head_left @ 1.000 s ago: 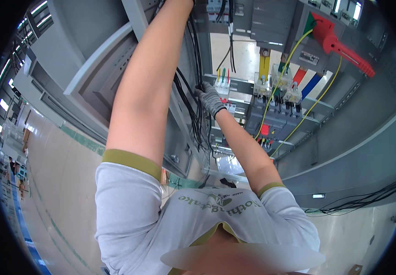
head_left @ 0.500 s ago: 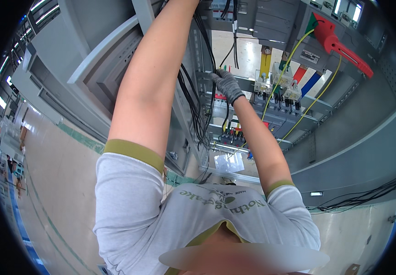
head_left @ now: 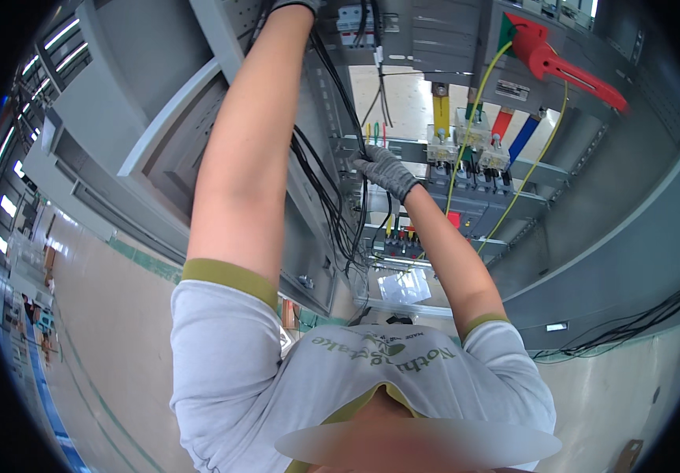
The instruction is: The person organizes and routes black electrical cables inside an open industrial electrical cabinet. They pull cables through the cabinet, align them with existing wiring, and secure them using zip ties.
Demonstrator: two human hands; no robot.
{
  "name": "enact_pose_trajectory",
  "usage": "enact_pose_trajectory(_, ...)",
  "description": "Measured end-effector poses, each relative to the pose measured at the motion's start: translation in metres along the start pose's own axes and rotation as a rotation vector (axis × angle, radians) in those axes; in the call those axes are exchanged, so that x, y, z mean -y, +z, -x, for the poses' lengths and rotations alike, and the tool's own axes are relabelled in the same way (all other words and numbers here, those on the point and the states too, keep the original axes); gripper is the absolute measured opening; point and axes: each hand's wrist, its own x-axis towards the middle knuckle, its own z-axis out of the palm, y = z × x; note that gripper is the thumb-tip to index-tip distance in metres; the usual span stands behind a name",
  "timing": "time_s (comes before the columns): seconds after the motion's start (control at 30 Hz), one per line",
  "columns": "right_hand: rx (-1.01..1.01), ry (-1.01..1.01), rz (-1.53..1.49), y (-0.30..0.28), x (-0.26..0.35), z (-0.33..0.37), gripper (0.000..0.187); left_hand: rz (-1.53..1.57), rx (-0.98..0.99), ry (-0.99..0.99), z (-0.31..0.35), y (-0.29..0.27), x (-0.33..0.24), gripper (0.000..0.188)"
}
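My left arm reaches up to the top edge, where only the grey glove cuff and part of my left hand (head_left: 297, 7) show; its fingers are hidden. Beside that wrist, black cables (head_left: 329, 65) run down the inner left side of a grey electrical cabinet. My right hand (head_left: 388, 171), in a grey knitted glove, is closed round this cable bundle at the cabinet's upright. Its thumb and fingertips meet at the black strands. More black cables (head_left: 320, 180) hang loosely left of it, and thin yellow, green and red wire ends (head_left: 377, 132) stick up just above.
A red rotary handle (head_left: 576, 67) juts out at upper right. Yellow, red and blue busbars (head_left: 523, 139) lead to a breaker (head_left: 470, 206), with yellow-green wires (head_left: 461, 146) crossing in front. An open cabinet door (head_left: 168, 118) stands left. Loose black cables (head_left: 624, 325) droop at right.
The view has tilted a little, so my left glove's cuff now shows at the top. My right hand has slid slightly down the cables, away from the coloured wire ends.
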Motion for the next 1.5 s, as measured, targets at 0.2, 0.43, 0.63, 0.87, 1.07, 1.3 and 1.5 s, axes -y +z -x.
enact_pose_trajectory(0.2, -0.465, -0.2, 0.288, -0.044, 0.03, 0.039, 0.025, -0.017, -0.128, -0.216, -0.017, 0.019, 0.058, 0.038)
enact_pose_trajectory(0.43, -0.409, 0.008, 1.078, -0.095, 0.114, 0.047, 0.022, 0.037, -0.061, -0.232, -0.002, -0.016, 0.022, 0.033)
enact_pose_trajectory(0.63, -0.315, -0.287, 1.27, -0.113, 0.11, 0.015, 0.018, -0.067, -0.191, -0.215, -0.019, -0.009, 0.054, 0.033)
enact_pose_trajectory(0.87, -0.309, -0.147, 1.205, -0.13, 0.084, -0.008, 0.03, 0.093, -0.112, -0.283, -0.001, -0.026, 0.011, 0.026)
enact_pose_trajectory(1.07, -0.356, -0.17, 0.853, -0.128, 0.073, -0.006, 0.033, 0.091, -0.094, -0.29, 0.007, -0.035, -0.001, 0.028)
enact_pose_trajectory(1.3, -0.472, -0.127, 0.495, -0.109, 0.085, -0.011, 0.025, 0.065, -0.113, -0.227, 0.006, -0.025, 0.006, 0.03)
enact_pose_trajectory(1.5, -0.85, -0.293, 0.331, -0.072, 0.086, -0.003, 0.02, 0.192, -0.115, -0.259, 0.007, -0.024, 0.003, 0.034)
